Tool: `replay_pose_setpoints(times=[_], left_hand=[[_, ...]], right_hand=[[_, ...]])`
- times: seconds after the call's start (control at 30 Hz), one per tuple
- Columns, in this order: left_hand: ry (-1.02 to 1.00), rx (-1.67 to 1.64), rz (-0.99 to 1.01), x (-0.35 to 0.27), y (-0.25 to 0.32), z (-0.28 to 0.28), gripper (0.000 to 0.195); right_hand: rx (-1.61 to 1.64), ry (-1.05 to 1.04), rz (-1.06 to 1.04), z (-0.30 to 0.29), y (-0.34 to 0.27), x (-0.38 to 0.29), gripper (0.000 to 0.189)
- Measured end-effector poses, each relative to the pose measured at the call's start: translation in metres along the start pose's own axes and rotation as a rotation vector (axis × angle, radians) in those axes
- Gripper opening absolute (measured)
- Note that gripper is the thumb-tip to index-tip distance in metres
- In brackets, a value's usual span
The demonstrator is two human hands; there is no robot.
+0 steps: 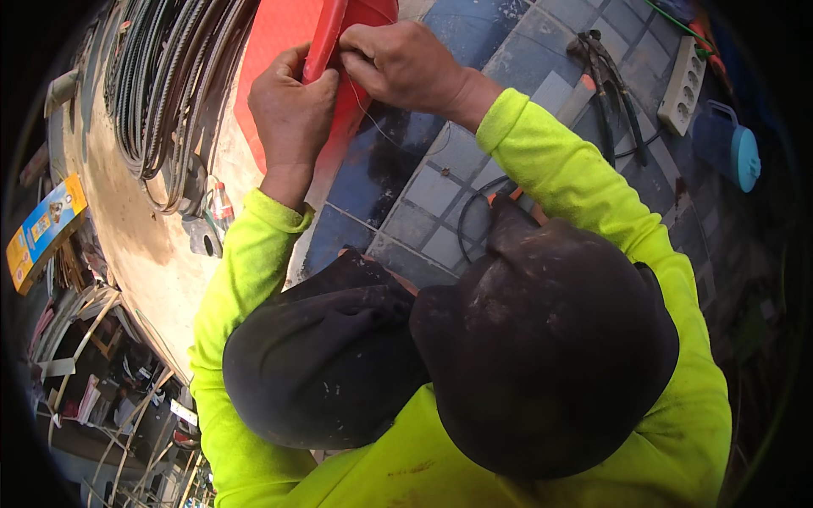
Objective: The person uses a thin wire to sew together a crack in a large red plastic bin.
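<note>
My left hand [292, 117] grips the raised rim [325, 41] of a red plastic object [279, 54], perhaps a stool or chair, at the top of the view. Close beside it on the right, my right hand [409, 66] has thumb and forefinger pinched together against the same red plastic. A thin wire or thread [375, 124] trails from between the hands and loops down over the dark blue tiles [346, 225]. Its upper end is hidden by my fingers. My bent knees, in dark trousers [546, 343], fill the lower middle.
Coiled ribbed steel bars [149, 101] lie at upper left, near a small bottle [221, 206]. Long-handled pincers [600, 95], a socket strip [683, 89] and a blue jug [727, 146] with a turquoise lid are on the right. A yellow-blue box [47, 232] sits far left.
</note>
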State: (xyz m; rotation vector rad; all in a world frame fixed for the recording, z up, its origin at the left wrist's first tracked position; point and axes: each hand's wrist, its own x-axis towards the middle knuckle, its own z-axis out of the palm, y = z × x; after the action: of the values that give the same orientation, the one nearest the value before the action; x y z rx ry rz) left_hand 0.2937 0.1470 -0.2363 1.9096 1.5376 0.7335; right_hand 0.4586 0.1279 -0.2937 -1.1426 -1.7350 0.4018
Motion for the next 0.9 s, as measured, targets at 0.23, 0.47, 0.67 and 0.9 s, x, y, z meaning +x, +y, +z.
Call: replay_pose_setpoints(times=[0.23, 0.47, 0.67, 0.9], left_hand=[[-0.029, -0.026, 0.025, -0.006, 0.005, -0.002, 0.032], [-0.029, 0.049, 0.123, -0.015, 0.007, 0.008, 0.028], [-0.007, 0.06, 0.121, -0.02, 0.001, 0.005, 0.027], [0.016, 0.168, 0.166, -0.02, 0.001, 0.008, 0.017]], right_hand=[[0.331, -0.016, 0.428, -0.014, -0.023, -0.014, 0.017], [0.367, -0.031, 0.446, -0.003, -0.017, -0.021, 0.017], [0.402, -0.062, 0.593, -0.015, -0.027, -0.026, 0.017], [0.438, -0.103, 0.635, -0.006, -0.028, -0.02, 0.017]])
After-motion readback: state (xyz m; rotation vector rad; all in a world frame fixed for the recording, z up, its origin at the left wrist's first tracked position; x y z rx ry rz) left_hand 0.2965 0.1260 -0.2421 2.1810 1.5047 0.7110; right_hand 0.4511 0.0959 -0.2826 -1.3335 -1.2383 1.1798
